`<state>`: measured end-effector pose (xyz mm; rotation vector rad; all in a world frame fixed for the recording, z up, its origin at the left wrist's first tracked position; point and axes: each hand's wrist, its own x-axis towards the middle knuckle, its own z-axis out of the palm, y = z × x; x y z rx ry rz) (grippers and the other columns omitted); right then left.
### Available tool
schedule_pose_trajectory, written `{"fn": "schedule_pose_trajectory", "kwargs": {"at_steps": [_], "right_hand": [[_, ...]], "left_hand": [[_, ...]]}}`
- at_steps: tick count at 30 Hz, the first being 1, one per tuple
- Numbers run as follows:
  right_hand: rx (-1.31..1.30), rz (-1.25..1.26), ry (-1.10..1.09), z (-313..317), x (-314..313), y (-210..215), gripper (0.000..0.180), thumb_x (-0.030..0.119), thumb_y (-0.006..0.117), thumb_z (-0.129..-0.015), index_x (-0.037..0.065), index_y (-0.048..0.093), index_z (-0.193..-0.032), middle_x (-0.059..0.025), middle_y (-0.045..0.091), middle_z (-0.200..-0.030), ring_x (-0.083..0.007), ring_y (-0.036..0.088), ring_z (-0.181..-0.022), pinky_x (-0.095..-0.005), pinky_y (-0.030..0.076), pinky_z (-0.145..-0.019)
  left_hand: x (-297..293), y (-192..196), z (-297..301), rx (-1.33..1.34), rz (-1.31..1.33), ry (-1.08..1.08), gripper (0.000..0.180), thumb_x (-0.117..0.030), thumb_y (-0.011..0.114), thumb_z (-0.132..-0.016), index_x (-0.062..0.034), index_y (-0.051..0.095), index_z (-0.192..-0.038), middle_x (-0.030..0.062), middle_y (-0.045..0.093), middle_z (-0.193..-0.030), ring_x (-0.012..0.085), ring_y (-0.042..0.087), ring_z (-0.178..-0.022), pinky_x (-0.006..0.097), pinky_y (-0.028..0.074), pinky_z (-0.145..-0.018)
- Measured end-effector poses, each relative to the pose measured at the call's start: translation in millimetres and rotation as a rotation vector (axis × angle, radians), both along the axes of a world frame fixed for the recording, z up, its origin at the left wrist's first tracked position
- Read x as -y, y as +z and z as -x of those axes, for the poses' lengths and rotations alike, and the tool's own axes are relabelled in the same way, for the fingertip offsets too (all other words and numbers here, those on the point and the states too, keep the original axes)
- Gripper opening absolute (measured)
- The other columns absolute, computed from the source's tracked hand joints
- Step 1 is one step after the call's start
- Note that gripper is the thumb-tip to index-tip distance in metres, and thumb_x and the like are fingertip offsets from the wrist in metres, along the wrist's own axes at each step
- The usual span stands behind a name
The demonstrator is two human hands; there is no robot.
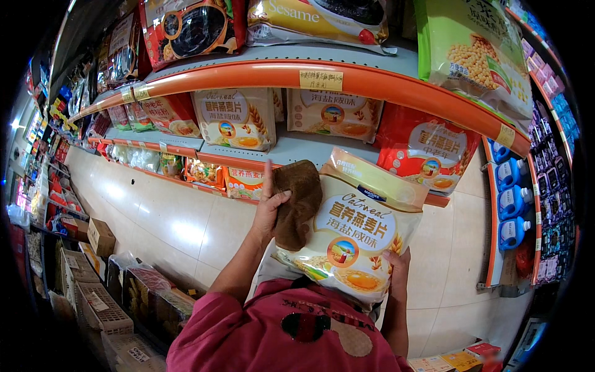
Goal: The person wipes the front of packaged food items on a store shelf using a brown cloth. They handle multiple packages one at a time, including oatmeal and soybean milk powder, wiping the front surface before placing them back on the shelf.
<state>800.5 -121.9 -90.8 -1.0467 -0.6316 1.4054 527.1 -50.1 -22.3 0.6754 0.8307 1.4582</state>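
My right hand (398,268) grips the lower right edge of a large cream and white bag of oatmeal (353,226), held upright in front of my body. A brown cloth (297,201) is in my left hand (268,201), which has its index finger pointing up and its thumb over the cloth. The cloth lies against the bag's left side. Just beyond, the lower shelf (297,146) carries two similar cream oatmeal bags (234,118) and a red oatmeal bag (427,149). Between the cream bags a stretch of grey shelf shows.
An orange-edged upper shelf (260,75) juts out above, holding a green bag (474,53), a yellow bag (316,22) and a red bag (192,28). Blue bottles (513,201) stand on a rack at right. Cartons and a plastic crate (102,304) sit on the floor at left.
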Motion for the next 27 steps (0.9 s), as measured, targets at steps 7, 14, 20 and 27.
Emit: {"fn": "schedule_pose_trajectory", "kwargs": {"at_steps": [7, 14, 20, 27], "right_hand": [[0.033, 0.031, 0.005, -7, 1, -14, 0.070, 0.010, 0.063, -0.058, -0.007, 0.031, -0.119, -0.0157, 0.049, -0.109, -0.0247, 0.052, -0.098, -0.0317, 0.041, -0.085], [0.030, 0.018, 0.017, -2, 0, -1, 0.070, 0.011, 0.063, -0.058, -0.006, 0.032, -0.119, -0.0155, 0.049, -0.110, -0.0242, 0.051, -0.099, -0.0317, 0.041, -0.086], [0.011, -0.013, 0.038, 0, -2, 6, 0.070, 0.011, 0.063, -0.058, -0.005, 0.032, -0.119, -0.0150, 0.049, -0.109, -0.0236, 0.051, -0.098, -0.0326, 0.042, -0.085], [0.031, 0.013, 0.017, -2, 0, 0, 0.070, 0.010, 0.062, -0.059, -0.005, 0.031, -0.119, -0.0148, 0.050, -0.109, -0.0230, 0.052, -0.097, -0.0320, 0.043, -0.084]], "left_hand": [[0, -26, 8, -0.076, 0.099, -0.140, 0.067, -0.002, 0.048, -0.067, -0.0033, 0.027, -0.131, 0.0126, 0.035, -0.130, 0.0234, 0.038, -0.117, 0.032, 0.032, -0.097], [2, -31, 7, -0.162, 0.261, -0.215, 0.052, -0.009, 0.053, -0.068, 0.0046, 0.042, -0.117, 0.0146, 0.051, -0.110, 0.0228, 0.049, -0.102, 0.032, 0.037, -0.091], [8, -26, 7, -0.464, 0.211, -0.298, 0.057, -0.026, 0.063, -0.071, 0.0082, 0.044, -0.113, 0.0158, 0.054, -0.103, 0.0226, 0.053, -0.096, 0.030, 0.041, -0.085], [13, -22, 12, -1.120, -0.079, -0.460, 0.093, -0.048, 0.071, -0.059, 0.0134, 0.035, -0.118, 0.0304, 0.043, -0.115, 0.0381, 0.042, -0.111, 0.037, 0.033, -0.095]]}}
